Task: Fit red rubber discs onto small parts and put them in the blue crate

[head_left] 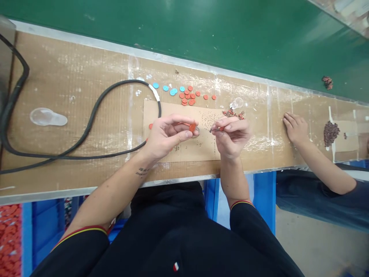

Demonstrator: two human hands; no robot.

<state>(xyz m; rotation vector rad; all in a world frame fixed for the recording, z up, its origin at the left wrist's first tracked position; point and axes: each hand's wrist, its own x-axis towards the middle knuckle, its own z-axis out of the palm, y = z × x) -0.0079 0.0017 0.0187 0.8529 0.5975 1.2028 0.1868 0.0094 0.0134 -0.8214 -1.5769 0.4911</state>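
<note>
Left hand [165, 134]: fingertips pinch flat orange plastic button [192, 128] | Right hand [232, 136]: pinches slim metal-tipped part [217, 129] (orange body), hands just apart | Beneath: cardboard sheet [180, 151] strewn with tiny dark pieces [206, 125] | Beyond: round orange discs [187, 96] on table [86, 104]

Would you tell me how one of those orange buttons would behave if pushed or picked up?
The orange buttons look thin and flat, probably plastic, so likely light and stiff. Lying flat, one would probably slide rather than roll. The left hand pinches one by its edge, so it likely needs a fingertip grip.
</note>
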